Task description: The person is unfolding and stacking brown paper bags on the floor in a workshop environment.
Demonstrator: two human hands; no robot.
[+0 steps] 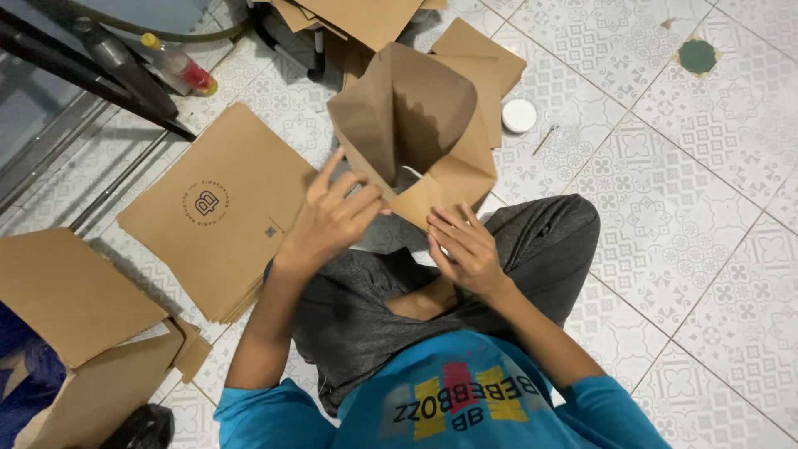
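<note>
A brown paper bag [416, 125], partly opened into a box shape, is held above my lap over the tiled floor. My left hand [328, 218] grips its lower left edge with the fingers curled around the fold. My right hand [464, 248] presses fingertips against the bag's lower right bottom flap. Both hands touch the bag. I sit cross-legged in grey trousers and a blue shirt.
A stack of flat brown bags [218, 208] lies on the floor at my left. More brown sheets [366, 17] lie at the top. A cardboard box [79, 333] stands bottom left. A small white lid [519, 115], a bottle [179, 66] and a floor drain [697, 56] are nearby.
</note>
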